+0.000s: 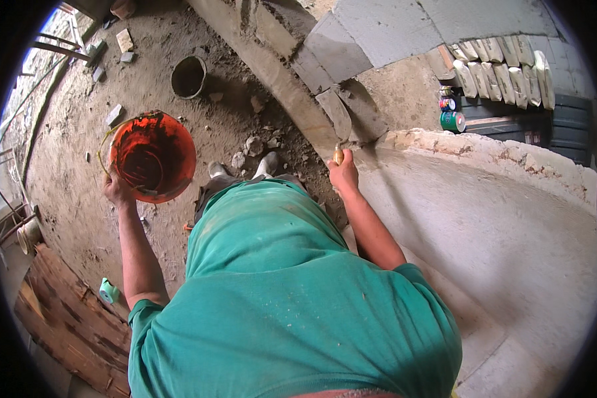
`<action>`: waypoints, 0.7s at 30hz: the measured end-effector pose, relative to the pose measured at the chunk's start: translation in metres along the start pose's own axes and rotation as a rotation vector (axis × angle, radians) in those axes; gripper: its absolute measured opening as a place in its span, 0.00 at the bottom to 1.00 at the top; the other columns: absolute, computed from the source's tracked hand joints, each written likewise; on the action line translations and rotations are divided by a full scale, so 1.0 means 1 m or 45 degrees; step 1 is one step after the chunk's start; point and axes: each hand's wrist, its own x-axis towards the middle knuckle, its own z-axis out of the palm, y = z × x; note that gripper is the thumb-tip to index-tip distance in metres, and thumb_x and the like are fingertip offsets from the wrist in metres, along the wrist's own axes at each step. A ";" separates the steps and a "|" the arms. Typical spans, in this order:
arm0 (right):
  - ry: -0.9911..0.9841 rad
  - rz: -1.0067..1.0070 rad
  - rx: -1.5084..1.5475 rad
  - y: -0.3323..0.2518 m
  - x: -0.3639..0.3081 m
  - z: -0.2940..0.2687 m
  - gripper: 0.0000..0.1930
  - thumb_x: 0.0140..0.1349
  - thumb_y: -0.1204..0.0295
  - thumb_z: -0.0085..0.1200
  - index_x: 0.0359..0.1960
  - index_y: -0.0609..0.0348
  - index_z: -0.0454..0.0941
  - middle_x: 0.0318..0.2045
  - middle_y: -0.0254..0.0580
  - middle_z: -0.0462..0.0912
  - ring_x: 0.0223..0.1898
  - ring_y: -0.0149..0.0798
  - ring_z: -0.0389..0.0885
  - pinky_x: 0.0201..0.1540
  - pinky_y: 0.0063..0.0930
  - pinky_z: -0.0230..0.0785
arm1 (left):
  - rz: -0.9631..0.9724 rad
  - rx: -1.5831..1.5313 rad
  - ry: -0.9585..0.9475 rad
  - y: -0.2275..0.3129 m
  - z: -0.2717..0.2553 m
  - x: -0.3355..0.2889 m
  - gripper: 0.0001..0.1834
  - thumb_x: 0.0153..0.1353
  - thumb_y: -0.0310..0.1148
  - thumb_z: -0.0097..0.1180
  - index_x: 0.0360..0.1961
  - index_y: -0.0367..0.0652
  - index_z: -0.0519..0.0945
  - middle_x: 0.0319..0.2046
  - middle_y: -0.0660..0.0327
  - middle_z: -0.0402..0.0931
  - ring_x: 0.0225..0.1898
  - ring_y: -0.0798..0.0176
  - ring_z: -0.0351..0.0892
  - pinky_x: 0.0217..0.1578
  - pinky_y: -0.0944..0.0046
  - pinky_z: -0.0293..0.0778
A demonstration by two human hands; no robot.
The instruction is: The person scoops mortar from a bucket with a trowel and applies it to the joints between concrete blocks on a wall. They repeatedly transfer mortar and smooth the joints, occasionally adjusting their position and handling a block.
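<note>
In the head view, I see the left hand (118, 190) gripping the orange bucket (184, 142) at its edge, toward ten o'clock; the right hand (343, 174) grasps the trowel (335, 116) by its handle, blade toward twelve.

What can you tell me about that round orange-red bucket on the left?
The round orange-red bucket, plastic by its look, shows its open mouth to the camera. Dark smears mark its inside; any contents are hard to make out. A thin yellowish curved handle shows at its left. The person's bare left hand grips it at the lower-left edge. Whether its base touches the ground is hidden.
</note>
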 end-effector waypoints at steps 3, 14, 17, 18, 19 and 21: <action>0.002 0.051 0.086 -0.003 -0.013 0.010 0.24 0.60 0.65 0.57 0.54 0.55 0.62 0.45 0.61 0.79 0.47 0.63 0.78 0.48 0.53 0.69 | 0.021 0.025 -0.007 -0.011 -0.011 0.006 0.18 0.70 0.44 0.52 0.36 0.39 0.83 0.30 0.64 0.81 0.28 0.71 0.78 0.30 0.69 0.74; 0.115 0.006 -0.068 -0.004 0.001 0.019 0.21 0.59 0.65 0.57 0.52 0.49 0.63 0.40 0.61 0.81 0.43 0.66 0.79 0.43 0.56 0.70 | -0.040 0.069 0.016 -0.023 -0.033 0.009 0.18 0.70 0.43 0.53 0.26 0.43 0.80 0.23 0.68 0.78 0.22 0.75 0.72 0.24 0.72 0.68; 0.111 -0.025 -0.107 0.009 -0.008 0.033 0.21 0.60 0.66 0.56 0.52 0.48 0.61 0.40 0.60 0.81 0.43 0.66 0.79 0.43 0.57 0.69 | 0.011 0.134 -0.040 -0.031 -0.042 0.011 0.19 0.71 0.42 0.52 0.25 0.43 0.78 0.19 0.71 0.75 0.18 0.78 0.67 0.19 0.73 0.62; 0.056 0.023 -0.141 0.011 -0.008 0.037 0.21 0.60 0.66 0.56 0.52 0.48 0.61 0.40 0.60 0.81 0.43 0.66 0.79 0.43 0.57 0.69 | 0.019 0.161 -0.013 -0.030 -0.041 0.009 0.19 0.71 0.42 0.52 0.22 0.44 0.75 0.18 0.72 0.71 0.18 0.78 0.64 0.19 0.72 0.60; 0.001 0.071 -0.175 0.013 -0.007 0.041 0.21 0.60 0.65 0.55 0.52 0.48 0.60 0.41 0.60 0.81 0.43 0.65 0.79 0.43 0.57 0.69 | 0.027 0.188 0.014 -0.030 -0.040 0.006 0.21 0.70 0.42 0.53 0.20 0.45 0.72 0.18 0.73 0.68 0.19 0.78 0.61 0.19 0.71 0.57; -0.062 0.113 -0.253 0.014 -0.003 0.047 0.21 0.60 0.65 0.55 0.52 0.47 0.60 0.41 0.59 0.81 0.43 0.64 0.79 0.43 0.57 0.70 | 0.037 0.238 0.049 -0.025 -0.040 0.003 0.22 0.70 0.43 0.53 0.18 0.47 0.70 0.17 0.75 0.65 0.19 0.78 0.58 0.19 0.71 0.55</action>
